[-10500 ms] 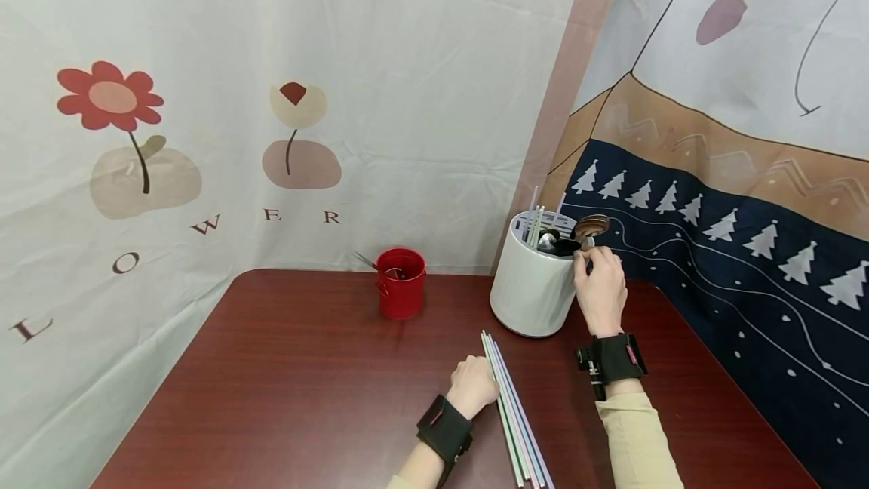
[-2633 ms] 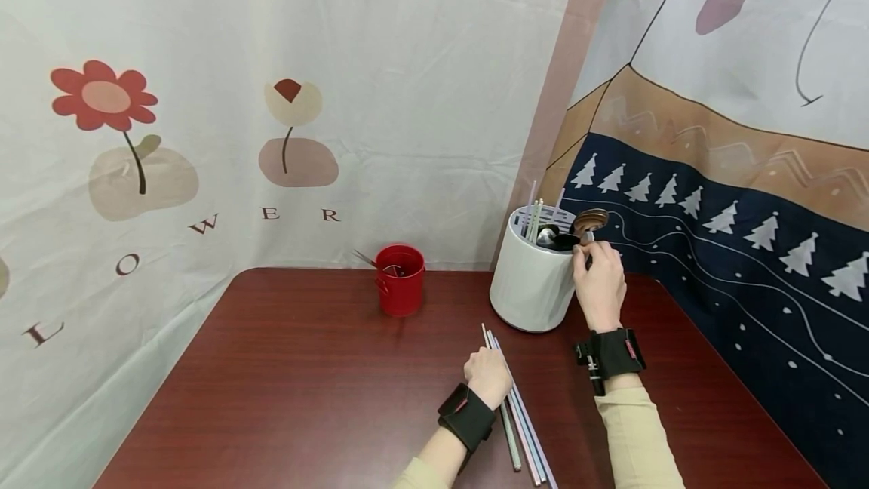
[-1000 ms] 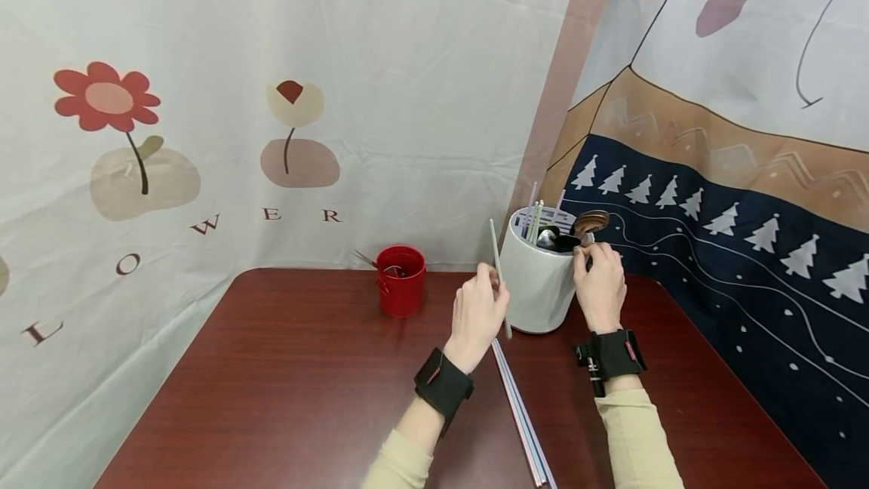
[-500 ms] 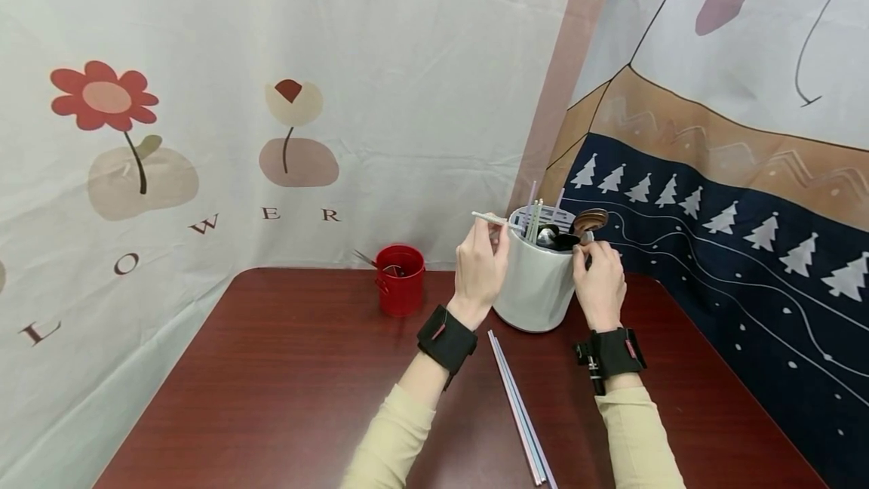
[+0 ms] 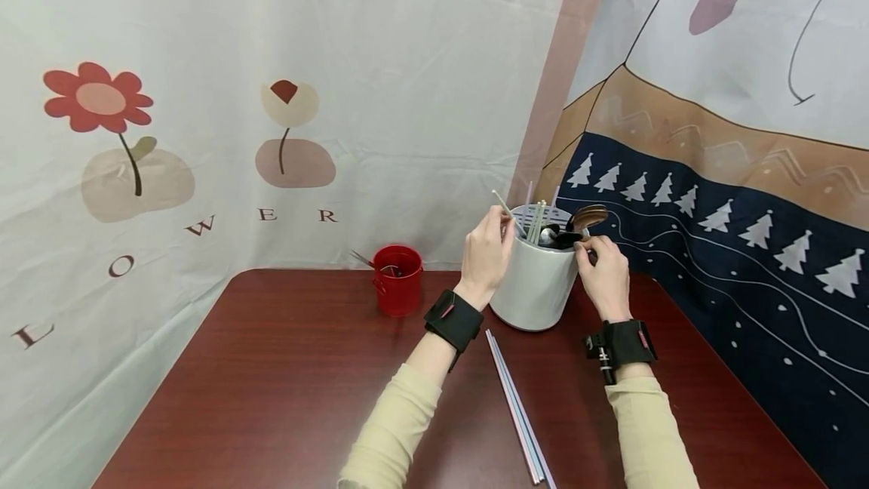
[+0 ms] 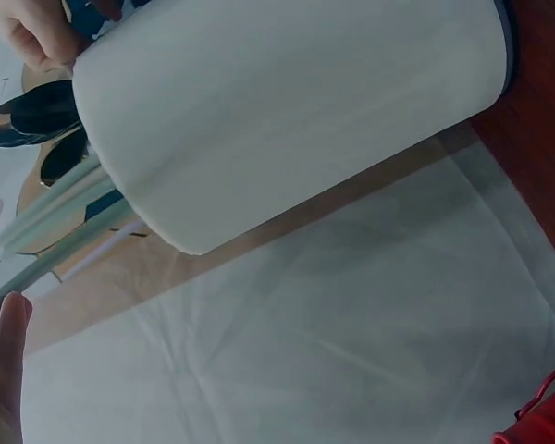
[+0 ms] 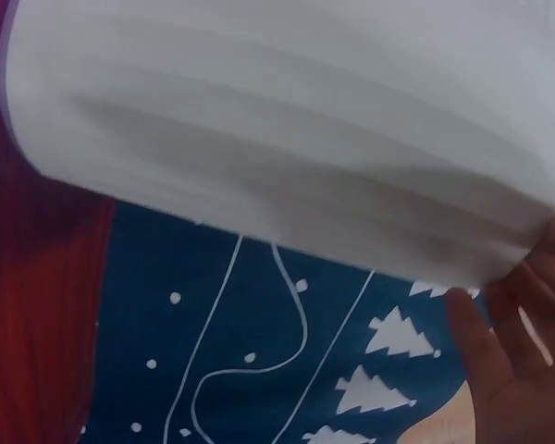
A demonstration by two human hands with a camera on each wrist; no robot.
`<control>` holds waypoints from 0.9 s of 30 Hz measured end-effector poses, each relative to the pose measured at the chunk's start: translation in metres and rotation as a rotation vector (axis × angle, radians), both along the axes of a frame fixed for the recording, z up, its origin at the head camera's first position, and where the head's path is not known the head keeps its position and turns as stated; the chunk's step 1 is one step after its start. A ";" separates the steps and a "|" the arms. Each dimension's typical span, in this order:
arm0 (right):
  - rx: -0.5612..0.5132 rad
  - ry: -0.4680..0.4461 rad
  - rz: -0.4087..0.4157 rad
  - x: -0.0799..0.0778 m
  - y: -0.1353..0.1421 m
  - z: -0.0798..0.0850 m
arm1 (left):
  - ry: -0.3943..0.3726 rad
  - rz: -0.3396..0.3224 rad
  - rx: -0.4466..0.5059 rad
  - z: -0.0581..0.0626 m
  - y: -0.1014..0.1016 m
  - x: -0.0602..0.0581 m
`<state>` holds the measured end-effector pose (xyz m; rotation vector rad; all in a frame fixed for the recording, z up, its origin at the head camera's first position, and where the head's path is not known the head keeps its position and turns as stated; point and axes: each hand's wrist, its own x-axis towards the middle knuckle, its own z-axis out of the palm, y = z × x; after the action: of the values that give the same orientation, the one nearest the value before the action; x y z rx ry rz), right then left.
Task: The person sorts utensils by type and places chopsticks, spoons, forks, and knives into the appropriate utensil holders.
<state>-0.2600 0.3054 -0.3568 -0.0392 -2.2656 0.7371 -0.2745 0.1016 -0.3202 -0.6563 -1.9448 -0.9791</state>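
Note:
My left hand (image 5: 485, 251) pinches a pale green chopstick (image 5: 501, 202) at the left rim of a white utensil holder (image 5: 532, 289). The left wrist view shows that chopstick (image 6: 55, 254) slanting, its lower end at or inside the holder's mouth. My right hand (image 5: 606, 278) grips the holder's right rim; in the right wrist view its fingers (image 7: 486, 351) bend at the edge. More green chopsticks (image 5: 536, 223), purple ones and several spoons (image 5: 587, 217) stand in the holder. A few pink and blue-purple chopsticks (image 5: 516, 406) lie side by side on the table.
A red cup (image 5: 398, 289) with small metal utensils stands left of the holder near the back edge of the brown table (image 5: 292, 368). Printed cloths hang behind the table (image 5: 407, 96) and along its right side.
My left hand has picked up green chopsticks from the table, lifted them to the holder and tilted their lower ends toward its mouth. The right hand has stayed at the rim, shifting slightly.

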 end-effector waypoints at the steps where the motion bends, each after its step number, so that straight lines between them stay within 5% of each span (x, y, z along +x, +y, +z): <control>1: -0.003 -0.005 0.014 0.000 0.002 0.000 | -0.012 -0.006 -0.018 0.000 0.001 -0.001; 9: -0.002 -0.044 0.047 -0.001 0.011 0.002 | -0.128 -0.029 -0.160 0.002 0.013 -0.005; 18: -0.018 -0.073 0.051 -0.003 0.011 0.002 | -0.243 0.026 -0.180 0.003 0.021 -0.004; 27: -0.031 -0.089 0.038 -0.002 0.010 0.003 | -0.334 0.043 -0.174 -0.014 0.014 0.004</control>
<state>-0.2618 0.3158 -0.3542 -0.0440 -2.3451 0.8050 -0.2702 0.1155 -0.3341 -0.5721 -2.3481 -0.9461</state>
